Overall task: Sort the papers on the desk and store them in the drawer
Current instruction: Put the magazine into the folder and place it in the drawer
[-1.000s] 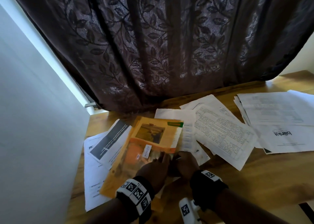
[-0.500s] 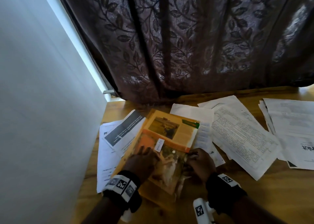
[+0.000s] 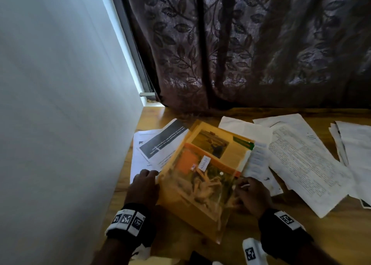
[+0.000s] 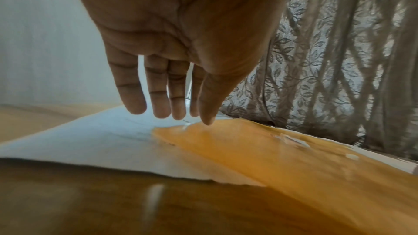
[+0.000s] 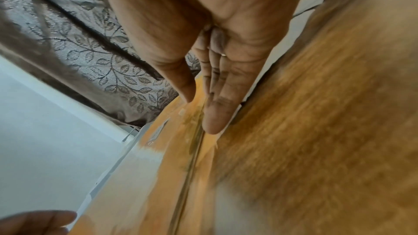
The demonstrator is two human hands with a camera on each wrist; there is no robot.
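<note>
An orange see-through folder (image 3: 202, 186) with printed pages inside lies slanted on the wooden desk (image 3: 301, 234). My left hand (image 3: 148, 174) is at the folder's left edge; in the left wrist view my left hand (image 4: 181, 117) has straight fingers over a white sheet (image 4: 90, 142), and the thumb tip touches the folder (image 4: 271, 158). My right hand (image 3: 241, 186) is at its right edge. In the right wrist view my right hand (image 5: 201, 110) pinches that edge of the folder (image 5: 172, 149), thumb on top and fingers beneath. No drawer is in view.
Loose white papers lie around: a stack (image 3: 140, 144) and a dark-banded sheet (image 3: 166, 142) at the left, printed sheets (image 3: 305, 168) at the right, another pile (image 3: 357, 154) at the far right. A white wall (image 3: 60, 104) bounds the left; a dark curtain (image 3: 241, 43) hangs behind.
My hands have spread apart, from the folder's near end to its two side edges. The left hand slid off the folder's top to its left edge. The view has swung left.
</note>
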